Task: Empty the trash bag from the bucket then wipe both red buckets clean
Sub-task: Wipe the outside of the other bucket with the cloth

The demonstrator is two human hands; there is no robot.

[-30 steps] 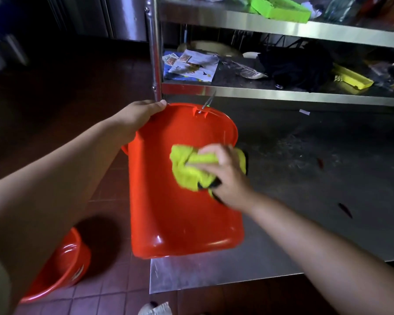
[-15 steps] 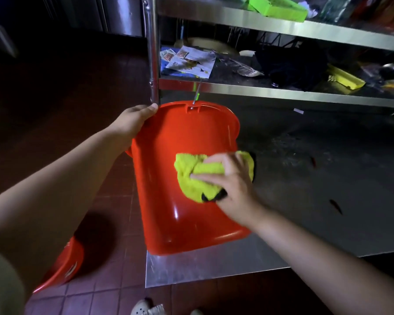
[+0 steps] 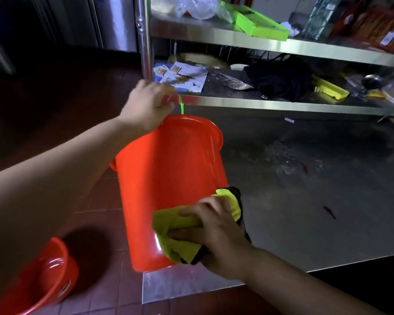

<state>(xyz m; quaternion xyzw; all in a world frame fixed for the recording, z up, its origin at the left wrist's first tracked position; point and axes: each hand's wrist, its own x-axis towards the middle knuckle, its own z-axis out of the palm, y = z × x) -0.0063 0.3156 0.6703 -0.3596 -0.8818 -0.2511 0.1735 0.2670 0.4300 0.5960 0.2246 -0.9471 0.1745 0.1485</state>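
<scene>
The bucket (image 3: 168,178) hangs tilted over the table (image 3: 305,201) edge, long axis running from its rim under the left hand (image 3: 146,103) down to its base by the right hand (image 3: 216,233). Left fingers close on the rim; right fingers press a cloth (image 3: 175,230) against the lower wall. The second bucket (image 3: 43,280) sits on the floor, below left.

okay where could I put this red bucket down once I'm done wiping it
The steel table is mostly bare right of the bucket, below the lower shelf; only small specks lie there. Floor tiles between both buckets are free too. Both shelves are crowded.
</scene>
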